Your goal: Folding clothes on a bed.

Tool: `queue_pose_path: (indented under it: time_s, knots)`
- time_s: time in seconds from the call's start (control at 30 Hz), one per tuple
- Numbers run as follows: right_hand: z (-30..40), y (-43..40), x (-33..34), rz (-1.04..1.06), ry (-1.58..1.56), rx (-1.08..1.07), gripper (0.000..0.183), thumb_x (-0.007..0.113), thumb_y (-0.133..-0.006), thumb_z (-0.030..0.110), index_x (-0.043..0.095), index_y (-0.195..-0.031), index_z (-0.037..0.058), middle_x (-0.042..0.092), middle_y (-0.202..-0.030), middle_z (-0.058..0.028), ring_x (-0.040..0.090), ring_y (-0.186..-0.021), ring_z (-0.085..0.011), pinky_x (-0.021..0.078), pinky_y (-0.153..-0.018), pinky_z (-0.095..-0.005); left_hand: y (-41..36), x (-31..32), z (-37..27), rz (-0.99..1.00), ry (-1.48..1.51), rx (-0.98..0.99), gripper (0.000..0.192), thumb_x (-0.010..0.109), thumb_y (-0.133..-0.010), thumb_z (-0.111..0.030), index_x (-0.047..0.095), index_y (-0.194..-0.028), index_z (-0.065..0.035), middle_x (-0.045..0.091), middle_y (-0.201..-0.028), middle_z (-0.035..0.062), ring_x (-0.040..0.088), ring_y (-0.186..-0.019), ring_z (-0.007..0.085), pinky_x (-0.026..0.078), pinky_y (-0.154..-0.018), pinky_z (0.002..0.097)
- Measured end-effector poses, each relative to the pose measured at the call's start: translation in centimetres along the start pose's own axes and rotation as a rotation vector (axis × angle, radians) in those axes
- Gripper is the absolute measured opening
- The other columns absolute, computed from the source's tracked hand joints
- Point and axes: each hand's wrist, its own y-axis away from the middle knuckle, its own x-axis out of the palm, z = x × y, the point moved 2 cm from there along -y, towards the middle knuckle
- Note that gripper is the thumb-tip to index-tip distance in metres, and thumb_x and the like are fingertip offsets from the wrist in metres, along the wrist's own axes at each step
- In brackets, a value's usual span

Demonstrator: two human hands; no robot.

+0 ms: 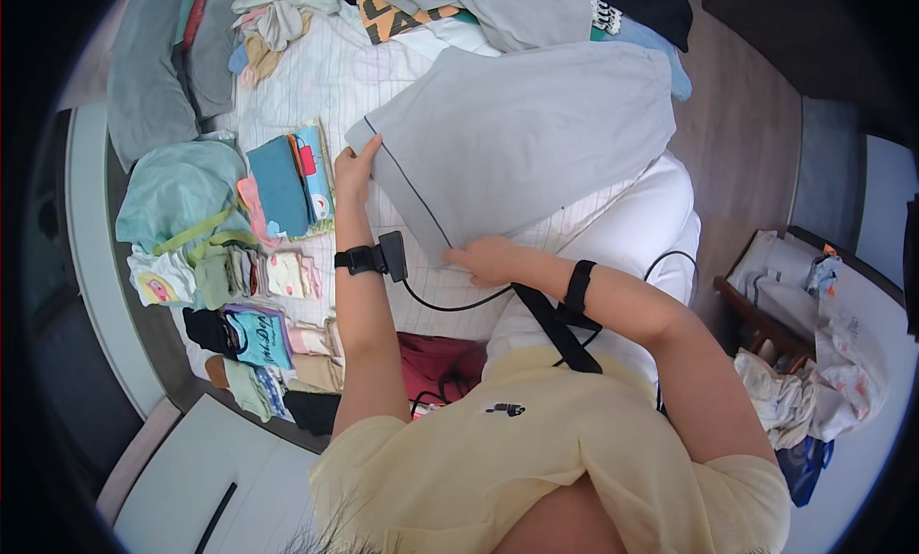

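Observation:
A large light-grey cloth garment [531, 130] lies spread across the striped bedsheet [301, 87], partly over the white-trousered leg [646, 216]. A thin dark-blue line crosses it near its left edge. At the upper end of that edge, my left hand [354, 173] holds the cloth, its thumb lying on top near the line. My right hand [490, 259] grips the lower corner of the same edge with its fingertips. Black straps circle both wrists, and a cable runs from the box on the left one.
Folded clothes [276, 184] stand left of my left hand, with rows of small folded garments [258, 338] below. A pale-green bag [179, 188] sits beside them. Loose clothes [531, 12] lie beyond the grey garment. Dark-red cloth [438, 367] is near my lap. Wooden floor [739, 137] borders the bed's right.

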Motion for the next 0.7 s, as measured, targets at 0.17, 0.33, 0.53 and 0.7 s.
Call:
queue_pose_path:
  time_s: [0.17,0.33,0.53,0.7]
  knots:
    - [-1.8,0.8,-1.1,-0.114,-0.225,-0.149,0.031,0.061,-0.074,0.016,0.055,-0.104,0.011,0.061,-0.074,-0.01,0.06,-0.07,-0.0272,0.0469,-0.062,-0.0383,0.3,-0.4,1.1,-0.005,0.093,0.1,0.03,0.073,-0.073,-0.026,0.054,-0.067,-0.0038,0.044,-0.057,-0.0039,0.043,-0.051,0.0098,0.036,-0.047,0.0243]
    - [-6.8,4.6,-7.1,-0.553,-0.577,0.229,0.023,0.057,-0.073,0.014,0.058,-0.095,0.0064,0.058,-0.066,-0.0087,0.056,-0.061,-0.0204,0.0454,-0.058,-0.0316,0.4,0.4,1.4,-0.15,0.237,0.115,0.04,0.076,-0.069,-0.019,0.049,-0.092,-0.0021,0.049,-0.073,0.0005,0.045,-0.061,0.0095,0.036,-0.051,0.024]
    - [-9.7,8.9,-8.0,-0.584,-0.703,0.345,0.021,0.056,-0.076,0.012,0.059,-0.096,0.0031,0.058,-0.065,-0.0048,0.056,-0.059,-0.013,0.0449,-0.055,-0.0262,1.6,-0.4,2.2,0.078,0.46,-0.095,0.049,0.072,-0.074,-0.015,0.044,-0.11,0.0011,0.054,-0.082,0.0038,0.049,-0.064,0.0105,0.038,-0.053,0.0239]
    - [-11.2,11.4,-8.1,-0.638,-0.937,0.334,0.02,0.056,-0.078,0.009,0.059,-0.095,0.0009,0.058,-0.066,-0.0028,0.056,-0.058,-0.0094,0.0444,-0.053,-0.0226,5.5,-0.8,5.2,0.306,0.291,-0.208,0.04,0.068,-0.077,-0.013,0.048,-0.11,0.0006,0.057,-0.084,0.0033,0.051,-0.059,0.0086,0.036,-0.044,0.0223]
